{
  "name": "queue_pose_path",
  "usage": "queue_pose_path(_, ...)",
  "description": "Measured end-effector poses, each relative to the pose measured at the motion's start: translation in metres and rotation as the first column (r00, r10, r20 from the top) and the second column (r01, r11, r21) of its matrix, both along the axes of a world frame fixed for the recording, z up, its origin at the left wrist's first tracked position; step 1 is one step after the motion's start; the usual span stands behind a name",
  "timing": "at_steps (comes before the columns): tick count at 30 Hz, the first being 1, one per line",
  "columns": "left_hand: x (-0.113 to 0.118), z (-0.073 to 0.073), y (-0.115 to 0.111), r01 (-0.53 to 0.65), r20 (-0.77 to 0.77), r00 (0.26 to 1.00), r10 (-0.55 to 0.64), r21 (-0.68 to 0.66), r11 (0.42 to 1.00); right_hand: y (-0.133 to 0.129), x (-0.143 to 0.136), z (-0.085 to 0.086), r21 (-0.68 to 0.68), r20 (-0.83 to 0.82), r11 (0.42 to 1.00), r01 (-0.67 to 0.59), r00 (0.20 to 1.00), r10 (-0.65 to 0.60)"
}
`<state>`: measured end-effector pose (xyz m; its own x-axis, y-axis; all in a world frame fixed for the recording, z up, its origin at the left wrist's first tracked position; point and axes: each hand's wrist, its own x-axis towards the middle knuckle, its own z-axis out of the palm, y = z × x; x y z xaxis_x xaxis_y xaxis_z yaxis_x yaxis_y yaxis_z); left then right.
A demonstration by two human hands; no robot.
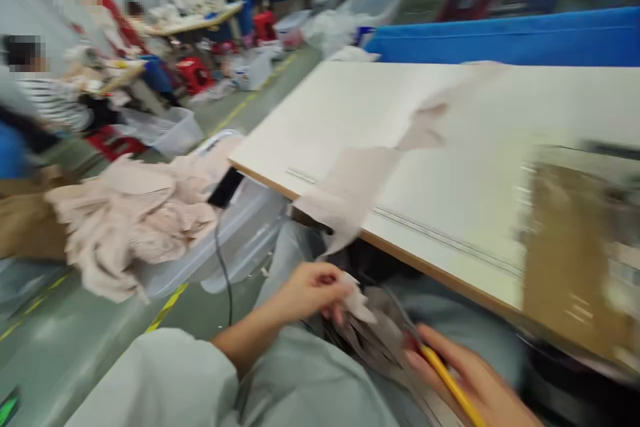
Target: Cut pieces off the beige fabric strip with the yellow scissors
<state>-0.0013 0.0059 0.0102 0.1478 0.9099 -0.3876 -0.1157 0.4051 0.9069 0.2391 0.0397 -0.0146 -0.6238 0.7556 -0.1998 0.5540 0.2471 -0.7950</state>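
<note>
My left hand [315,290] pinches the edge of a pale pink fabric piece [359,300] above my lap. To the right, my right hand [465,373] is closed round a tool with a yellow handle [450,383]; its thin grey end points up and left towards the fabric, and motion blurs it. Darker-looking fabric [375,340] lies on my lap between the hands. A pale pink strip [350,187] stretches across the white table [450,193] and hangs over its front edge, just above my left hand.
A plastic bin [225,247] heaped with pink fabric [135,207] stands left of the table. A brown, shiny surface [565,253] is at the right. A blue panel [510,40] runs behind the table. People sit at worktables in the left background, near red stools [194,75].
</note>
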Motion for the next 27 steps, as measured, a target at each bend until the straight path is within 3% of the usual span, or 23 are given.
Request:
queue_pose_path(2, -0.001, -0.002, 0.002, 0.008, 0.042, 0.999, -0.006, -0.055, 0.998, -0.008, 0.009, 0.010, -0.137, 0.026, 0.990, -0.026, 0.999, 0.030)
queue_pose_path(5, 0.001, 0.000, -0.002, 0.049, 0.070, 0.997, -0.042, -0.098, 0.994, -0.006, 0.005, 0.016, -0.230, -0.009, 0.970, -0.073, 0.997, 0.072)
queue_pose_path(10, 0.002, 0.007, -0.011, 0.088, 0.073, 0.994, -0.079, -0.132, 0.987, -0.006, -0.002, 0.011, -0.272, -0.043, 0.941, -0.201, 0.979, 0.197)
queue_pose_path(18, -0.008, 0.000, -0.010, 0.165, 0.148, 0.979, -0.137, -0.191, 0.968, 0.003, -0.004, 0.008, -0.361, -0.073, 0.882, -0.304, 0.952, 0.298)
queue_pose_path(22, -0.009, -0.002, -0.008, 0.174, 0.131, 0.980, -0.150, -0.194, 0.965, 0.008, -0.006, 0.012, -0.334, -0.064, 0.886, -0.322, 0.945, 0.320)
queue_pose_path(27, -0.009, -0.003, -0.005, 0.156, 0.104, 0.985, -0.136, -0.216, 0.964, 0.004, -0.009, 0.017, -0.106, 0.173, 0.963, -0.247, 0.949, 0.263)
